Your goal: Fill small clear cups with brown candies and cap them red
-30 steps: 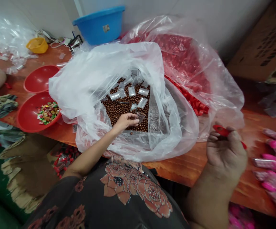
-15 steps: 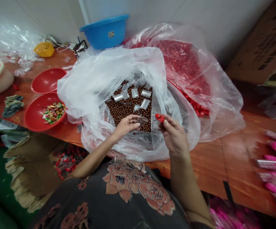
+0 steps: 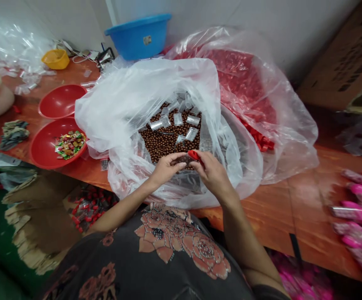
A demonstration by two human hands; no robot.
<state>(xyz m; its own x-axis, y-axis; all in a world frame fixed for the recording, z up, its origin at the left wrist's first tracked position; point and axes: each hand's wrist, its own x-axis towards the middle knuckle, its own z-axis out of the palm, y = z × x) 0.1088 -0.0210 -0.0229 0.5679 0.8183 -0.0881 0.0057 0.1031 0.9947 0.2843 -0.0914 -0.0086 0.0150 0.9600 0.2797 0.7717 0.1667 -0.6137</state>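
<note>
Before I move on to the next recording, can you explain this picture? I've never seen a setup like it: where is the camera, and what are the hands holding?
There is no machine here: these are a person's own bare hands, filmed by one camera worn on their head, looking forward and down. Their right hand pinches a small red plastic piece in its fingers. Their left hand is right beside it, with what seems a small clear packet between the hands. Below them, a clear plastic bag holds brown beads. On the orange wooden table, a red bowl holds wrapped sweets.
</note>
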